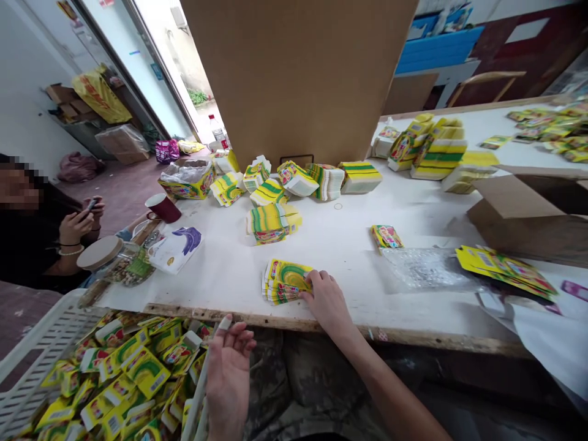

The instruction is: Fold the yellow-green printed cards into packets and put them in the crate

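Near the front edge of the white table lies a fanned stack of flattened yellow-green cartons [287, 282]. My right hand [328, 303] grips the right end of that stack, thumb in front and fingers over the edge. My left hand [229, 373] is open and palm up, holding nothing, with its fingers loosely bent. A white wrap covers one of its fingertips. It hovers by the right rim of a white plastic basket [41, 343], which is full of small filled yellow cartons [147, 370]. Behind the stack sits a bundle of flat cartons [272, 223].
Carton bundles [361, 177] line the foot of a tall cardboard box [298, 79]. A glass jar [122, 260], a maroon mug [164, 208] and a tissue box [174, 250] stand left. Bubble wrap [425, 269] and an open box [523, 211] lie right. A person with a phone [92, 205] sits left.
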Demonstrator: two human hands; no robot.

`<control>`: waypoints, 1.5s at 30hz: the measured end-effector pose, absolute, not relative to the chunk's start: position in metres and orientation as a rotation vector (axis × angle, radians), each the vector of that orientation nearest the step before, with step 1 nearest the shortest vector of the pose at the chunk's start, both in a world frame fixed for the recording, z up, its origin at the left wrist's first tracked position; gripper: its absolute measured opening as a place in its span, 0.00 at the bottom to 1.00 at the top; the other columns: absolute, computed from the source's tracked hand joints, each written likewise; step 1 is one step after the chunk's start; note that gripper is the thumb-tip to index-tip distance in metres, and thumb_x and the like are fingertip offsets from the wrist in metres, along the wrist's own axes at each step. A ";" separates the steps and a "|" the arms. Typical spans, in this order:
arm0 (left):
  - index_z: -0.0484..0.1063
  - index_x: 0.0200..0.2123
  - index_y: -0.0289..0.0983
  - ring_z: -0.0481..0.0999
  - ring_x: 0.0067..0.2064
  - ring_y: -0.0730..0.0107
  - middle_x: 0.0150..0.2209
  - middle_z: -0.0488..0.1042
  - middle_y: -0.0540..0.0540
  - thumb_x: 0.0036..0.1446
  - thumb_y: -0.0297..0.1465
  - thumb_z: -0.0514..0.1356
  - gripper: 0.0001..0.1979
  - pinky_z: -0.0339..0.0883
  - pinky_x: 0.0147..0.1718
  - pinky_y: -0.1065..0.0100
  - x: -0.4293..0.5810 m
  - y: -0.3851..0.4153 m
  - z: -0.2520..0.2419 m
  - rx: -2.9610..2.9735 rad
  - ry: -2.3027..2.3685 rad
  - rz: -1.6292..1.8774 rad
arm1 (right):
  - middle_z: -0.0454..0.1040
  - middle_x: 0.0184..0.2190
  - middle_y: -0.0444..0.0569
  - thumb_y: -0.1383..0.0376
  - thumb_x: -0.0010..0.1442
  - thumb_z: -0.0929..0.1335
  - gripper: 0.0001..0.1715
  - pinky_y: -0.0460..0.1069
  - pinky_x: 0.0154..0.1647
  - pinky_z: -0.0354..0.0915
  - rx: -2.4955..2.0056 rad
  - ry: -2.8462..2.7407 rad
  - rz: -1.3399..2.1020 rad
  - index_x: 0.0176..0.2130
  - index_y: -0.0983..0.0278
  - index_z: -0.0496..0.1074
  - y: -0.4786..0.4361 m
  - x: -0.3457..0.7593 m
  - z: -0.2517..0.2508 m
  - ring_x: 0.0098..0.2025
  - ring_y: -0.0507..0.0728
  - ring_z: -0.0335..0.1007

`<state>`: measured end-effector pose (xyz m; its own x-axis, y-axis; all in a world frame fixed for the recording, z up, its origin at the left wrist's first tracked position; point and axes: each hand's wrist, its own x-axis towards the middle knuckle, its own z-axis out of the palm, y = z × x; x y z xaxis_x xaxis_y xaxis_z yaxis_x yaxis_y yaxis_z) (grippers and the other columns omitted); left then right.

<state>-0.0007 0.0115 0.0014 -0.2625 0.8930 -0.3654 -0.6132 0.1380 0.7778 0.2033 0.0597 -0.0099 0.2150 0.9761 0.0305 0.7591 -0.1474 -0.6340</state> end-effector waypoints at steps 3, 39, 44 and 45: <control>0.73 0.45 0.36 0.75 0.35 0.68 0.38 0.75 0.43 0.48 0.46 0.67 0.25 0.73 0.33 0.70 0.018 0.014 0.002 0.438 1.045 1.369 | 0.72 0.36 0.52 0.74 0.53 0.70 0.14 0.53 0.41 0.63 -1.915 -1.538 0.585 0.39 0.64 0.64 0.057 0.206 -0.007 0.39 0.62 0.69; 0.76 0.46 0.34 0.74 0.52 0.53 0.47 0.77 0.38 0.45 0.47 0.68 0.29 0.66 0.53 0.60 -0.001 0.028 0.035 1.009 1.157 1.381 | 0.77 0.30 0.46 0.69 0.59 0.68 0.06 0.50 0.38 0.63 -1.216 -1.441 0.808 0.32 0.61 0.75 0.016 0.193 0.023 0.35 0.55 0.69; 0.69 0.55 0.37 0.64 0.60 0.41 0.56 0.69 0.35 0.24 0.35 0.78 0.49 0.58 0.59 0.53 -0.017 0.034 0.059 1.374 1.122 0.985 | 0.79 0.39 0.44 0.69 0.63 0.65 0.12 0.59 0.61 0.51 -1.082 -2.020 0.332 0.40 0.54 0.75 0.011 0.195 0.034 0.48 0.58 0.67; 0.71 0.53 0.38 0.67 0.57 0.42 0.54 0.72 0.36 0.27 0.31 0.77 0.44 0.61 0.57 0.53 -0.014 0.035 0.057 1.469 1.106 0.836 | 0.77 0.43 0.44 0.68 0.63 0.66 0.12 0.60 0.65 0.45 -1.044 -2.071 0.317 0.42 0.53 0.75 0.009 0.191 0.034 0.53 0.59 0.65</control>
